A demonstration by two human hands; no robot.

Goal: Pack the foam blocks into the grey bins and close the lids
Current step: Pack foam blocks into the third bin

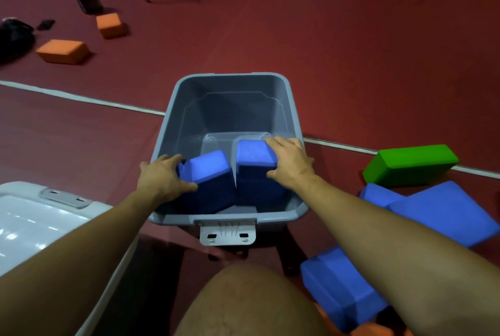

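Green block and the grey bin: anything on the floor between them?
Head view: only bare red floor crossed by a white line between the green block and the grey bin. The loose blue blocks lie nearer the camera.

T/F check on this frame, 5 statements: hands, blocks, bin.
1. Each hand is on a blue foam block inside the grey bin. True: left hand on the left blue block, right hand on the right blue block.
2. The bin's lid is closed. False: the bin is open.
3. The green block is in the bin. False: it lies on the floor to the bin's right.
4. Two orange blocks lie on the floor at far left. True.
5. The bin is full. False: its far half is bare.
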